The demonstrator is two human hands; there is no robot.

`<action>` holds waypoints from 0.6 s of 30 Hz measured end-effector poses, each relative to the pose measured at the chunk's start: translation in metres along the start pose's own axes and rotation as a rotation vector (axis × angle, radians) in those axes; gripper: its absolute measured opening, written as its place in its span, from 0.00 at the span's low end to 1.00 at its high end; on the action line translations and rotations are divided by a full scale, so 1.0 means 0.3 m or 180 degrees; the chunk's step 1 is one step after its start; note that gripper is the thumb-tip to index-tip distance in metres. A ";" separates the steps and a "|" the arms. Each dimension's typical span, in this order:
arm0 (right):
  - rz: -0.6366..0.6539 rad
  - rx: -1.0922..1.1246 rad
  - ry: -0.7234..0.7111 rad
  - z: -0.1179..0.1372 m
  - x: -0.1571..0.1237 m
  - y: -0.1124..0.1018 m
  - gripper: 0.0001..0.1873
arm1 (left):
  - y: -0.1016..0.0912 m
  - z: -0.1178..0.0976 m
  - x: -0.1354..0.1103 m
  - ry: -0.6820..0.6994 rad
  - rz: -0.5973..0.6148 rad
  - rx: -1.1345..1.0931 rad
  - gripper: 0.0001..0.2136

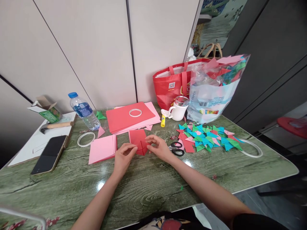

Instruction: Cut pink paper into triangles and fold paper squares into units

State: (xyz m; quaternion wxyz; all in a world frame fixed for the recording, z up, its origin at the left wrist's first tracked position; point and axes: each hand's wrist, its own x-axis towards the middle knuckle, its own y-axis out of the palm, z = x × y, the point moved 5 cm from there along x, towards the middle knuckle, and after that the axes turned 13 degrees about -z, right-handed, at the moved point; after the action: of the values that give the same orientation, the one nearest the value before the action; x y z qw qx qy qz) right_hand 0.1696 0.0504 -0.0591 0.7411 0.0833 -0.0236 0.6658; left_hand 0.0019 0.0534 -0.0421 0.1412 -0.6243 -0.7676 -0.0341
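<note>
A red sheet of paper (137,138), its lower part folded into flaps, is between my hands at the middle of the table. My left hand (125,156) pinches its lower left edge with thumb and fingertips together. On the opposite side, the curled fingers of my right hand (158,147) grip the right edge. Left of the folded paper lies a stack of pink and red squares (102,147). Behind it are larger red sheets (124,119) with a white tape roll (135,112) on top.
Black-handled scissors (177,148) lie right of my right hand, beside a pile of folded paper pieces (206,137). A white mug (178,110), glue stick (163,121), red bag (168,91) and plastic bag (211,99) stand behind. Leftward are a water bottle (85,111), phone (49,155) and hammer (56,126).
</note>
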 end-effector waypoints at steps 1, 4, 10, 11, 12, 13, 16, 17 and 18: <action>-0.0005 -0.0011 -0.0024 0.002 -0.001 0.000 0.13 | -0.003 -0.012 0.000 0.0145 -0.0016 0.0088 0.06; -0.0009 -0.0168 -0.0301 0.020 -0.007 0.001 0.06 | -0.005 -0.026 -0.006 0.0118 0.0001 0.0291 0.07; -0.0063 0.0031 -0.0698 0.043 -0.014 -0.005 0.03 | 0.027 -0.004 -0.041 -0.0323 0.0454 -0.0120 0.10; -0.0058 0.0065 -0.0710 0.043 -0.014 -0.005 0.03 | 0.026 -0.007 -0.040 -0.0188 0.0425 -0.0123 0.08; -0.0060 0.0076 -0.0723 0.043 -0.015 -0.005 0.02 | 0.022 -0.010 -0.038 -0.0034 0.0366 -0.0085 0.07; -0.0062 0.0071 -0.0731 0.044 -0.015 -0.004 0.02 | 0.018 -0.014 -0.036 0.0107 0.0293 -0.0023 0.06; -0.0059 0.0066 -0.0615 0.041 -0.018 -0.001 0.04 | 0.004 -0.021 -0.029 0.0363 0.0110 0.0117 0.05; -0.0049 0.0084 -0.0543 0.039 -0.019 0.001 0.05 | 0.002 -0.022 -0.029 0.0407 0.0088 0.0144 0.06; -0.0035 0.0107 -0.0473 0.036 -0.020 0.003 0.06 | 0.001 -0.022 -0.029 0.0441 0.0079 0.0159 0.06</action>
State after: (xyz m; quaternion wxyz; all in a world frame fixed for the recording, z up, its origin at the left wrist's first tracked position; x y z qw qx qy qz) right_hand 0.1690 0.0430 -0.0491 0.7394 0.1450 -0.0668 0.6540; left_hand 0.0050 0.0437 -0.0382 0.2100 -0.6262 -0.7488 -0.0562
